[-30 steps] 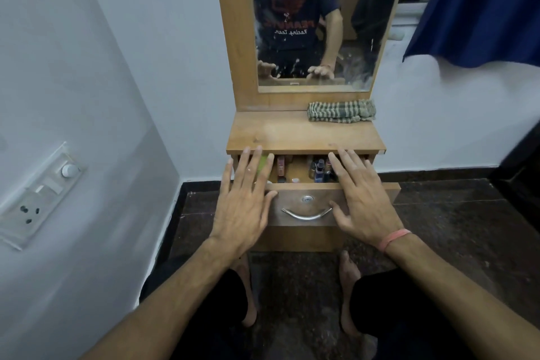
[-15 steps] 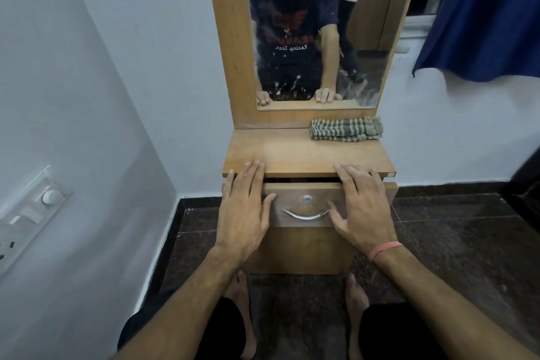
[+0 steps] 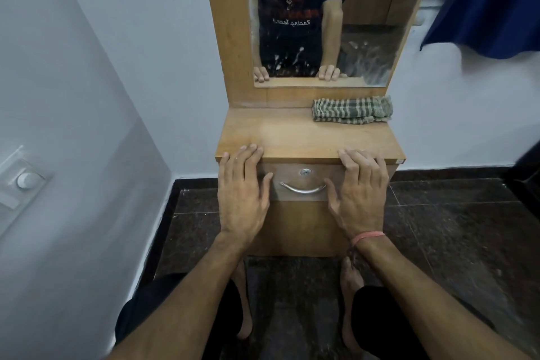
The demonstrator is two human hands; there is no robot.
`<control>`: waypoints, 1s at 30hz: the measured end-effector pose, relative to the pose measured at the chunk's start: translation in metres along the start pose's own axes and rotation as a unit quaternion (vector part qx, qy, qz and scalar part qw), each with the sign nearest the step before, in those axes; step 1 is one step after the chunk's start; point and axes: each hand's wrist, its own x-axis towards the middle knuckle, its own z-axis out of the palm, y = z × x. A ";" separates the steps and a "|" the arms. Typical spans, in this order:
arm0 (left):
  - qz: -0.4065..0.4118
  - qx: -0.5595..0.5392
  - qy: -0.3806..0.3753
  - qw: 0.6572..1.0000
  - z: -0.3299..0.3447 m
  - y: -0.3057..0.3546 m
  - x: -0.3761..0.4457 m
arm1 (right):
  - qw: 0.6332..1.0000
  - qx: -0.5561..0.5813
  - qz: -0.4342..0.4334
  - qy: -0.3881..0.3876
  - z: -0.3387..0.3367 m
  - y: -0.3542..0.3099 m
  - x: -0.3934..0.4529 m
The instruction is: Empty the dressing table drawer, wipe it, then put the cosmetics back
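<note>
**Drawer pushed home, both palms on its front**

Now the drawer (image 3: 304,183) sits shut, its front flush under the tabletop (image 3: 292,137), with the metal handle (image 3: 302,188) and the small lock (image 3: 306,172) showing between the hands. Left hand (image 3: 242,199) and right hand (image 3: 358,199) lie flat against the drawer front, fingers straight and fingertips reaching over the tabletop's edge; neither grasps anything. No cosmetics are in view, so they are presumably inside, and the folded striped cloth (image 3: 352,109) lies at the back right of the tabletop below the mirror (image 3: 321,17). Judging by this, the emptying, wiping and refilling look finished, and only lifting the hands away seems left.

A second ago the drawer stood open with bottles visible inside and both hands on its front; half a second ago only a narrow gap remained. That gap has closed, and the hands have travelled inward with the drawer. The cloth has not shifted.
</note>
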 end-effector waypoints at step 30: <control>-0.015 0.017 -0.080 0.996 -0.047 0.027 0.029 | 0.991 -0.022 -0.012 -0.130 -0.047 -0.014 0.044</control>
